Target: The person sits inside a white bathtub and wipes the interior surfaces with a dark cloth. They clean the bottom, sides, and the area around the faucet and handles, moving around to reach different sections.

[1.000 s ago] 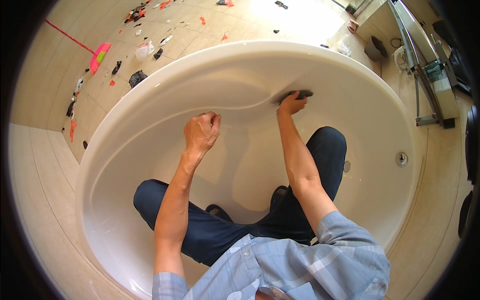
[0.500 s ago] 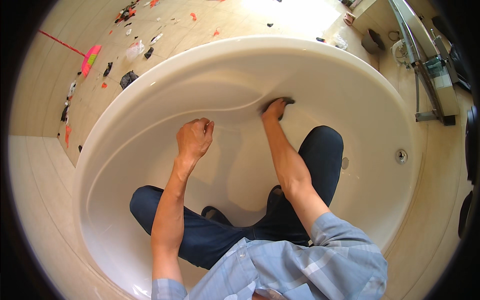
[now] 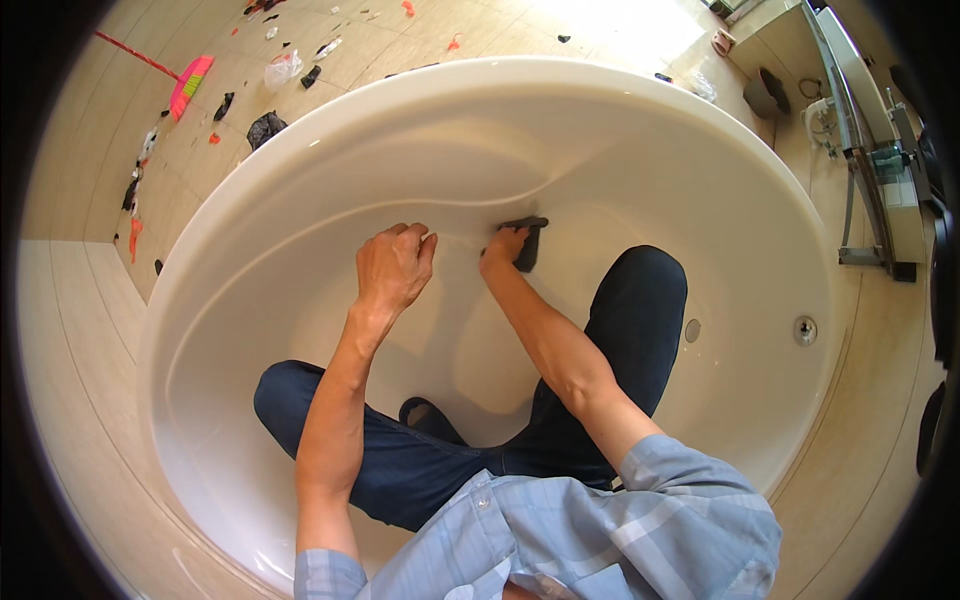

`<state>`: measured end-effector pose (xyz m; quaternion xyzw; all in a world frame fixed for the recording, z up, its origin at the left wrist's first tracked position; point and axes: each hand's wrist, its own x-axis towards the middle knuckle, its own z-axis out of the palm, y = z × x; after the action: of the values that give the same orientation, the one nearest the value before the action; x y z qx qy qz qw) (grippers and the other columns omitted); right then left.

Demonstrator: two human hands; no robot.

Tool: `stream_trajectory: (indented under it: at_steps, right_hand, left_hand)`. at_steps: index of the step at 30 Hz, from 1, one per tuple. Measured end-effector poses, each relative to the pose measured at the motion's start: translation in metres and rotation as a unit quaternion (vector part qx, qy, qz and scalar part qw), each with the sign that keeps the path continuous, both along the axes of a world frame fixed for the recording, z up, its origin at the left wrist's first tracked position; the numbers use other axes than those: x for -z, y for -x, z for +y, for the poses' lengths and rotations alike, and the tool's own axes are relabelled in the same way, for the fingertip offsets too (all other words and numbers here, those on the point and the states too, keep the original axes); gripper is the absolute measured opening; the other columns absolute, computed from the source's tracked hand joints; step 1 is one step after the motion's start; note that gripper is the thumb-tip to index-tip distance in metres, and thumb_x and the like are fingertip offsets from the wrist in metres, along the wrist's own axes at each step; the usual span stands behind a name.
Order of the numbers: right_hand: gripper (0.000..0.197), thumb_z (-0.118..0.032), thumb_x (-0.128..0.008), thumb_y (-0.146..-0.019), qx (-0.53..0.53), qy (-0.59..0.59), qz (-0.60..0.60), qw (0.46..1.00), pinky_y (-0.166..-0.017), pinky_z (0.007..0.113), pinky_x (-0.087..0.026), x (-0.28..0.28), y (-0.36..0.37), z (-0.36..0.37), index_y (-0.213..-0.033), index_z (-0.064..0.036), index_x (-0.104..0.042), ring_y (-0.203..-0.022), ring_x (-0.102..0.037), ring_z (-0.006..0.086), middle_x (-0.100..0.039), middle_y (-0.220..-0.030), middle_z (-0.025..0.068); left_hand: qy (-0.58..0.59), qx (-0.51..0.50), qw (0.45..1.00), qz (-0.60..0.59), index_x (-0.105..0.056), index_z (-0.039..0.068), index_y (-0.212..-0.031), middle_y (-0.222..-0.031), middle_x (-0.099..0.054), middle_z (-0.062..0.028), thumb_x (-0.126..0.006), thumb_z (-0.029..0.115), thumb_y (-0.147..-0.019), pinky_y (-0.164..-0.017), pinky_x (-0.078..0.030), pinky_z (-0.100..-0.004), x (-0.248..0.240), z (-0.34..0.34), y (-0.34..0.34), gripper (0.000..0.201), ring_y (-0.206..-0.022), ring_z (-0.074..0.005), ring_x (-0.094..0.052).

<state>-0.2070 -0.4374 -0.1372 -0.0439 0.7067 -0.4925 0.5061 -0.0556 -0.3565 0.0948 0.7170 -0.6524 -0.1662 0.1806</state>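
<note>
I am crouching inside a white oval bathtub (image 3: 330,165). A dark grey cloth (image 3: 528,250) is under my right hand (image 3: 505,245), whose fingers press it against the tub's surface where the far wall curves into the bottom. My left hand (image 3: 395,265) hangs in a loose fist left of the cloth, and I see nothing in it. Part of its fingers is turned away from view. My knees in dark trousers (image 3: 640,340) are bent on either side, with a dark shoe (image 3: 432,420) on the tub bottom between them.
A round metal fitting (image 3: 805,330) and a grey disc (image 3: 693,330) sit at the tub's right. Beyond the rim, plastic scraps (image 3: 268,128) and a pink broom (image 3: 188,90) lie on the tiles. A metal-framed fixture (image 3: 870,210) stands right, near a dark bin (image 3: 766,93).
My right hand has slid the cloth leftward and a little nearer along the tub. The left fist has stayed almost in place. The whole view has shifted slightly.
</note>
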Motion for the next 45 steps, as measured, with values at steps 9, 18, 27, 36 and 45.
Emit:
stream_trajectory:
  at_steps: [9, 18, 27, 36, 45]
  right_hand:
    - [0.054, -0.032, -0.029, -0.104, 0.074, -0.011, -0.440, 0.895, -0.114, 0.069, -0.030, -0.065, -0.033, -0.008, -0.154, -0.0119, -0.040, -0.144, -0.038, 0.0398, -0.038, -0.159, 0.0138]
    - [0.051, -0.030, -0.032, -0.107, 0.037, 0.151, -0.137, 0.978, -0.114, 0.061, -0.031, -0.117, 0.077, -0.057, -0.154, -0.0135, -0.041, -0.142, -0.042, 0.0332, -0.039, -0.160, 0.0081]
    - [0.043, -0.027, -0.038, -0.108, 0.037, -0.018, -0.208, 0.977, -0.104, 0.052, -0.046, -0.042, 0.000, -0.005, -0.145, -0.0104, -0.048, -0.125, -0.052, 0.0289, -0.051, -0.146, 0.0079]
    - [0.047, -0.043, -0.044, -0.103, -0.038, -0.050, -0.407, 0.911, -0.106, 0.053, -0.041, -0.007, -0.139, 0.004, -0.143, -0.0201, -0.051, -0.131, -0.048, 0.0286, -0.049, -0.149, 0.0056]
    - [0.044, -0.023, -0.034, -0.103, -0.143, 0.038, -0.488, 0.861, -0.112, 0.069, -0.035, -0.107, -0.172, 0.045, -0.138, -0.0052, -0.053, -0.133, -0.050, 0.0394, -0.054, -0.143, 0.0165]
  left_hand:
    - [0.016, -0.011, 1.000, -0.009, -0.075, 0.004, -0.096, -0.085, -0.074, -0.0124, -0.067, 0.023, -0.093, -0.068, -0.053, -0.0439, 0.005, 0.004, -0.017, 0.020, -0.076, -0.0335, -0.070]
    - [0.044, -0.038, 0.998, 0.033, -0.075, 0.004, -0.092, -0.081, -0.071, -0.0148, -0.067, 0.020, -0.092, -0.063, -0.052, -0.0471, -0.007, 0.007, -0.032, 0.019, -0.071, -0.0388, -0.066]
    - [0.057, -0.087, 0.994, 0.021, -0.076, 0.004, -0.094, -0.086, -0.075, -0.0140, -0.068, 0.023, -0.093, -0.068, -0.054, -0.0432, -0.024, 0.001, -0.055, 0.021, -0.076, -0.0349, -0.070]
    - [0.094, -0.135, 0.986, -0.008, -0.076, 0.005, -0.097, -0.088, -0.075, -0.0143, -0.069, 0.025, -0.092, -0.071, -0.055, -0.0416, -0.032, 0.015, -0.076, 0.022, -0.079, -0.0341, -0.072]
    - [0.102, -0.212, 0.972, 0.009, -0.076, 0.007, -0.098, -0.086, -0.075, -0.0140, -0.069, 0.027, -0.093, -0.072, -0.055, -0.0389, -0.038, 0.028, -0.104, 0.023, -0.081, -0.0312, -0.074]
